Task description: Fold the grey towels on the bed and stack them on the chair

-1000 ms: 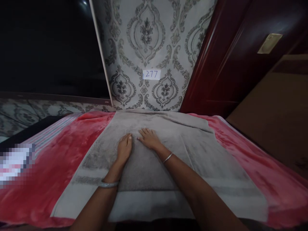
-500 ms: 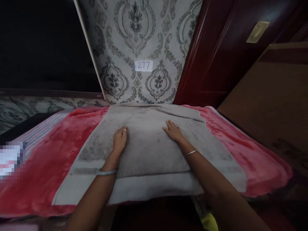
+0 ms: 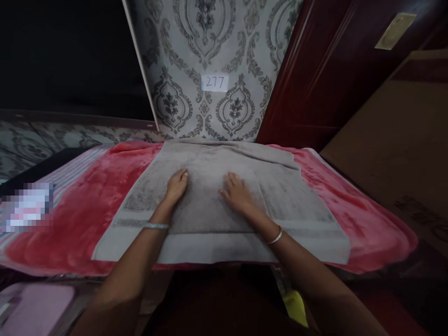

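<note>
The grey towel (image 3: pixel 210 214) is spread across the middle of the red blanket (image 3: pixel 87 200), its pale border laid along the blanket's near edge. The left hand (image 3: pixel 177 186) is rested on the towel, left of the blanket's centre, its fingers held together and its grip unclenched. The right hand (image 3: pixel 237 192), slightly blurred, is laid right of the blanket's centre, its fingers parted and its grip loose. A paper (image 3: pixel 214 83) marked 277 is fixed to the patterned wall (image 3: pixel 205 42) behind the blanket; a cardboard box (image 3: pixel 395 140) is seen beyond the blanket's right side.
</note>
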The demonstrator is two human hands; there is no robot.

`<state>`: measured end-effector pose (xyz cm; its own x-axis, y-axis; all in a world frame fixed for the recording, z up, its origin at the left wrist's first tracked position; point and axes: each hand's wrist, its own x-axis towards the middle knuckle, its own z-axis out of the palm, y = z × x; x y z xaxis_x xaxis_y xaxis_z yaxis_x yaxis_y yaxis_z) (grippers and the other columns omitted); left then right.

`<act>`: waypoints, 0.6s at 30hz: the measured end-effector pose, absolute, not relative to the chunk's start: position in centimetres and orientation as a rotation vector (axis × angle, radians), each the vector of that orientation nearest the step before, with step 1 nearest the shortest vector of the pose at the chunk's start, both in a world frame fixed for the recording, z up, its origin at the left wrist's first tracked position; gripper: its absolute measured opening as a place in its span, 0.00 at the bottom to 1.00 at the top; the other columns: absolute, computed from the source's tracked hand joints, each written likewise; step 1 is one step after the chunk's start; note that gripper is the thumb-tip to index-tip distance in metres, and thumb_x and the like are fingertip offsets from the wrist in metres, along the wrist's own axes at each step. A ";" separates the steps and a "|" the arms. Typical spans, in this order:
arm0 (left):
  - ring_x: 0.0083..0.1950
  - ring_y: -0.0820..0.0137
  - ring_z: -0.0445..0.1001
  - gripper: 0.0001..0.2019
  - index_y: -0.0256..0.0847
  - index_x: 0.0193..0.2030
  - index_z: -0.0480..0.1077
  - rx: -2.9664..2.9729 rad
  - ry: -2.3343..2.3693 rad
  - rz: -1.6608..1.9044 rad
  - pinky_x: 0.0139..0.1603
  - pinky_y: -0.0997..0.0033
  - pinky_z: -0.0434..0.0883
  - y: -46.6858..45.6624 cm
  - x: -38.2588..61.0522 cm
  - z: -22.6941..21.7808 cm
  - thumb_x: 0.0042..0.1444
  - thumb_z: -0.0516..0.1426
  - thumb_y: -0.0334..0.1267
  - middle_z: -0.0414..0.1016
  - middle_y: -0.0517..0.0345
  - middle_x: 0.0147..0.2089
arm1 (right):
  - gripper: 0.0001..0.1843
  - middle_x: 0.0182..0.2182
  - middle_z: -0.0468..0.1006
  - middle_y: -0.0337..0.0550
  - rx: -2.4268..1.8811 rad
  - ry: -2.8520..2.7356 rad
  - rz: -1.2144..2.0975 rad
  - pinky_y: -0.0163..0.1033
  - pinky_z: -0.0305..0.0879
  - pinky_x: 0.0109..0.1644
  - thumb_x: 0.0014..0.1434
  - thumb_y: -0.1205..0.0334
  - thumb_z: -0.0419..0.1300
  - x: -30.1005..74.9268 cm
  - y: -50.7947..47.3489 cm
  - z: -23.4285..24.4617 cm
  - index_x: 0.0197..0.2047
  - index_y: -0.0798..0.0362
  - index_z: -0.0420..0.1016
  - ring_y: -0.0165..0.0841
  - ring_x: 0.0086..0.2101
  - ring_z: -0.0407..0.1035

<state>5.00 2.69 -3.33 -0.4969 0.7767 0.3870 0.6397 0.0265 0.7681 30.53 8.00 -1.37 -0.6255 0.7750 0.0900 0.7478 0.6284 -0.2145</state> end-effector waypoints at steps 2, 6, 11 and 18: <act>0.69 0.56 0.69 0.22 0.37 0.58 0.76 1.687 2.182 1.386 0.74 0.49 0.61 1.0 5.7 -3.2 0.63 0.52 0.43 0.74 0.44 0.65 | 0.34 0.77 0.42 0.50 -1.063 -2.744 0.270 0.57 0.36 0.75 0.74 0.47 0.45 28.3 5.1 -1.4 0.77 0.52 0.52 0.42 0.75 0.35; 0.73 0.57 0.64 0.27 0.37 0.66 0.69 1.964 2.178 1.177 0.75 0.47 0.58 -3.8 8.1 -4.7 0.68 0.47 0.47 0.68 0.43 0.70 | 0.35 0.76 0.45 0.50 -0.813 -2.834 0.330 0.58 0.35 0.76 0.73 0.50 0.46 25.5 1.1 -2.4 0.77 0.54 0.51 0.41 0.75 0.36; 0.77 0.51 0.54 0.30 0.37 0.71 0.64 2.018 2.329 0.806 0.76 0.40 0.54 -6.9 9.8 -6.5 0.67 0.49 0.50 0.57 0.40 0.76 | 0.35 0.76 0.45 0.47 -0.793 -2.854 0.333 0.54 0.33 0.77 0.72 0.52 0.46 26.3 0.5 -3.3 0.78 0.55 0.50 0.38 0.75 0.35; 0.78 0.52 0.52 0.32 0.33 0.74 0.59 2.099 2.447 0.494 0.76 0.42 0.55 -6.9 10.3 -5.3 0.70 0.45 0.50 0.52 0.39 0.77 | 0.37 0.77 0.42 0.50 -1.160 -2.753 0.277 0.56 0.36 0.76 0.72 0.47 0.46 33.5 2.9 -3.8 0.78 0.58 0.49 0.41 0.75 0.36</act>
